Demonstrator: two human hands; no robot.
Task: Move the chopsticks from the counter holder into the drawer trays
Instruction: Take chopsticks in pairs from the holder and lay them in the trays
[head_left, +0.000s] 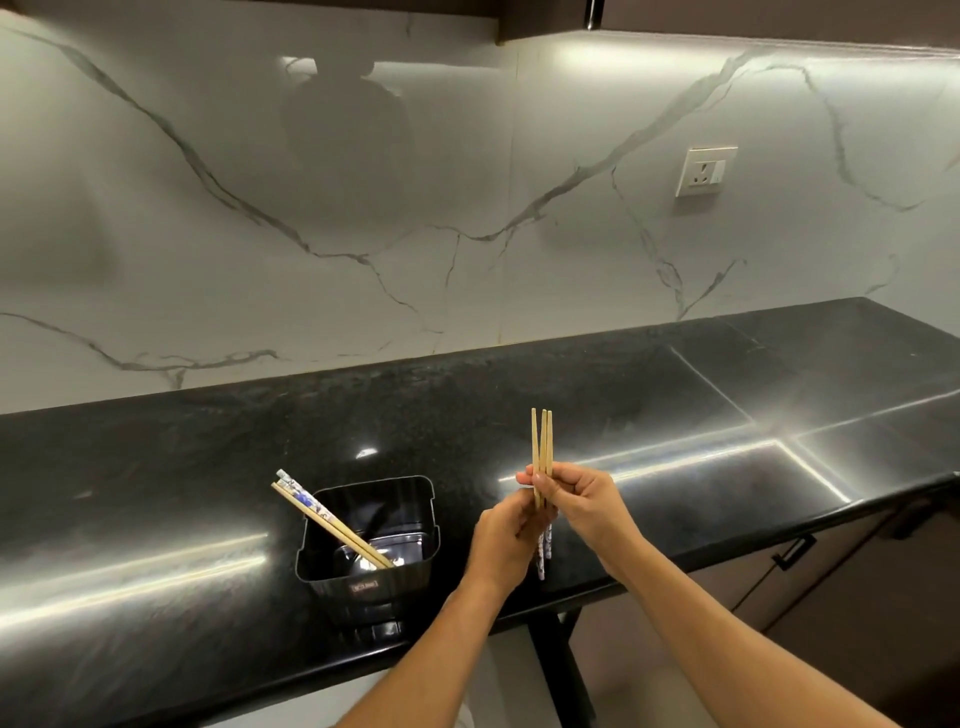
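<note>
Above the front edge of the black counter (519, 395), the left hand (506, 540) and right hand (582, 499) meet, both pinching a bundle of chopsticks (542, 441). Fingers cover the bundle's middle, so its count is unclear; three plain tips show on top, patterned ends below. Its long axis stands nearly upright. Left of the hands, the black holder (363, 592) contains other chopsticks (322, 514), leaning up and left over its rim; its dark inside is hard to read.
</note>
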